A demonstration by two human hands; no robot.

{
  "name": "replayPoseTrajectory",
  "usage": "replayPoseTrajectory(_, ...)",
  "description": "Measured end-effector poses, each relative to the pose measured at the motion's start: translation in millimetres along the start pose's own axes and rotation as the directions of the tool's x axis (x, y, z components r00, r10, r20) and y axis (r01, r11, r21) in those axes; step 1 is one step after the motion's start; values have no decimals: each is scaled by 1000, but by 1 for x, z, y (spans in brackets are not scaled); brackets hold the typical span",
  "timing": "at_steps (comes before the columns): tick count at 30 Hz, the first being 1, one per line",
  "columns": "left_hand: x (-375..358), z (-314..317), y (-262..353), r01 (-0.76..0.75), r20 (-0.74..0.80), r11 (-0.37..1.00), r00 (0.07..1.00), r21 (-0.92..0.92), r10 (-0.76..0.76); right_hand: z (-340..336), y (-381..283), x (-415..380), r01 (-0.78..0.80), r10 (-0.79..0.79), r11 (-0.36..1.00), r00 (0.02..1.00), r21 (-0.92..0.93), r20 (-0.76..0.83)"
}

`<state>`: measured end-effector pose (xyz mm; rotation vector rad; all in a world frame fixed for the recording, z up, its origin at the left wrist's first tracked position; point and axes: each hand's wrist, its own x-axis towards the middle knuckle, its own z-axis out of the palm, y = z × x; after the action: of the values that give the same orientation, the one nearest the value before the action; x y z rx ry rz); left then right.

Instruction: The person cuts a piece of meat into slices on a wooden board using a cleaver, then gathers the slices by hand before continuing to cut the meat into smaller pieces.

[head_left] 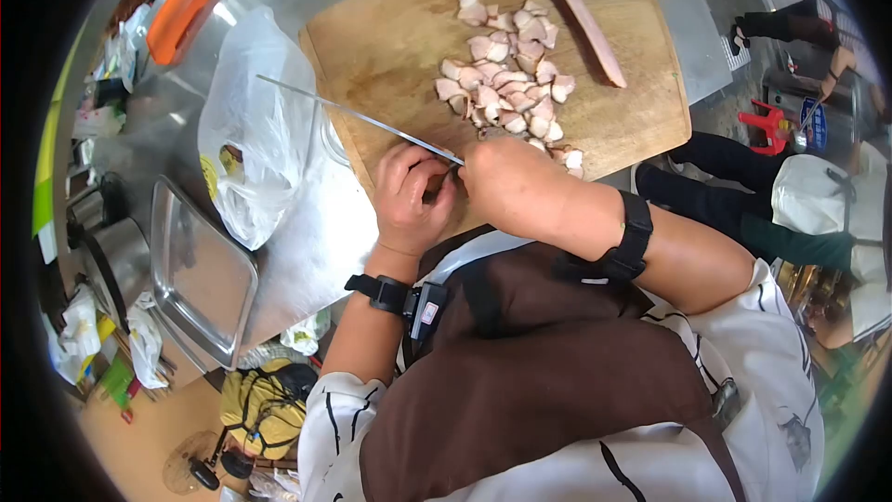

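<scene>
My right hand (497, 172) is closed round the handle end of a long knife (362, 117), whose blade points to the upper left over the edge of a wooden cutting board (390, 46). Close beside it, my left hand (413, 197) has its fingers curled at the board's near edge; what lies under them is hidden. A pile of cut meat pieces (506, 74) covers the middle of the board. Behind the pile, a long uncut strip of meat (583, 23) lies at an angle.
Left of the board is a white plastic bag (255, 130) on the metal table, with a metal tray (203, 270) and an orange object (181, 17) near it. People stand at the right, near a red stool (767, 126). A fan (190, 460) is at lower left.
</scene>
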<state>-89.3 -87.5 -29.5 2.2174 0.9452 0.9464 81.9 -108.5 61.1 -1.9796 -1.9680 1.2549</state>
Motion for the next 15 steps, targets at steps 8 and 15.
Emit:
replayPoseTrajectory(8, -6, -6, 3, 122, -13, 991, 992, -54, -123, -3, 42, -69, -152, 159, 981, 986, 120, -56)
replayPoseTrajectory(15, -18, -10, 7, 131, -59, 991, 989, -33, -133, -6, 33, -76, -37, 87, 981, 961, 191, -261)
